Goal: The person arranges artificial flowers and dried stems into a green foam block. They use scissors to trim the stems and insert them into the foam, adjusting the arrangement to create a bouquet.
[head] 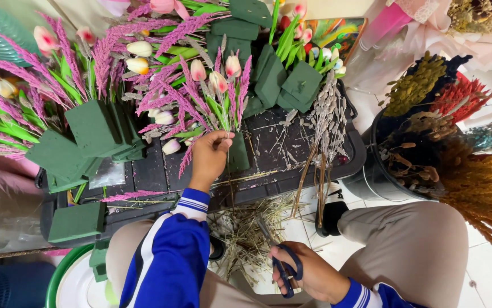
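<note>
My left hand (209, 155) reaches over a black tray (268, 182) and pinches the stems of a small flower arrangement (214, 97) of pink plumes and pale tulips stuck in a green foam block (238, 153). My right hand (310, 274) rests low between my knees and holds dark-handled scissors (283, 263), blades pointing up and left. Both sleeves are blue with white stripes.
Several green foam blocks (94, 128) lie on the tray, some filled with pink plumes and tulips. A dried grey bundle (327, 114) leans on the tray's right side. A black bucket (378, 177) of dried orange, red and yellow stems stands right. Cut stalks (251, 228) litter the floor.
</note>
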